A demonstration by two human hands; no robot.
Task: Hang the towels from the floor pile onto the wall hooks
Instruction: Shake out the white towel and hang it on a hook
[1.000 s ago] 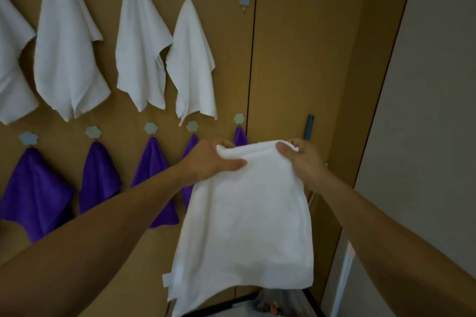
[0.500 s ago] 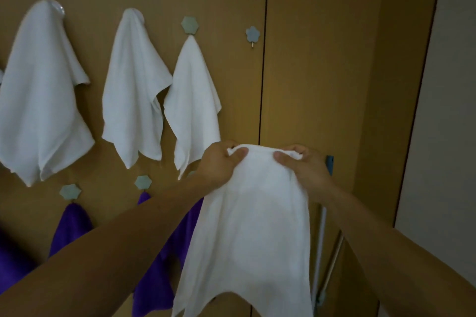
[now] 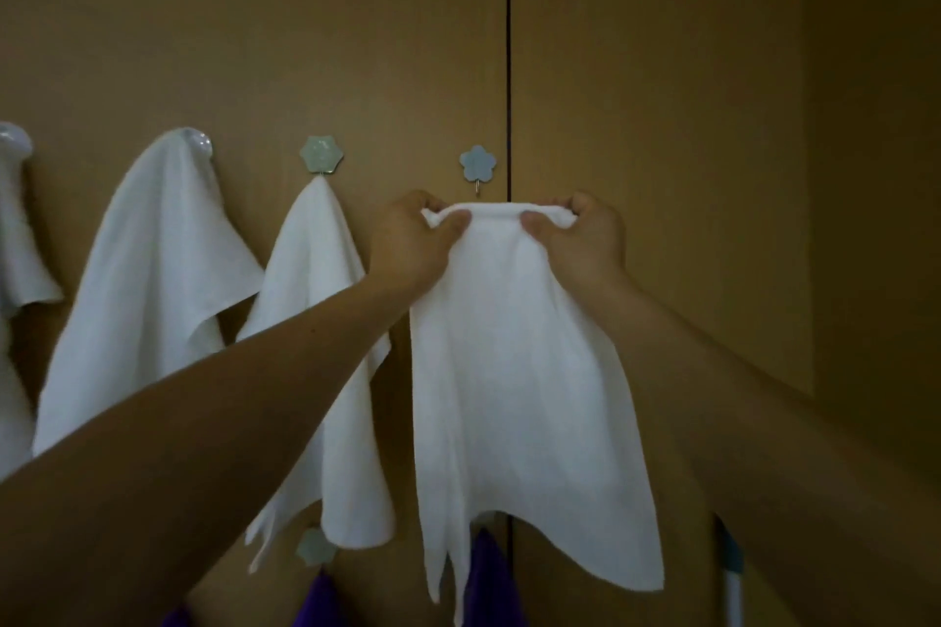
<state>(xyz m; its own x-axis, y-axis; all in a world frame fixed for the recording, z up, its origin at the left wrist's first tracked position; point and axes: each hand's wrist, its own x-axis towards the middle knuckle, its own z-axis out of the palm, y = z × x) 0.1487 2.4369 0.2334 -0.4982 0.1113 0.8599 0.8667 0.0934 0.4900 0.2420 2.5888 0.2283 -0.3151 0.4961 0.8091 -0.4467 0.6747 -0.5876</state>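
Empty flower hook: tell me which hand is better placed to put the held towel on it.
Left, probably. The left hand pinches the held towel just below-left of the empty flower hook; the right hand grips it farther right, past the panel seam.

Bare flower hook (image 3: 477, 163) is clear above; a hung white towel (image 3: 326, 321) crowds its left
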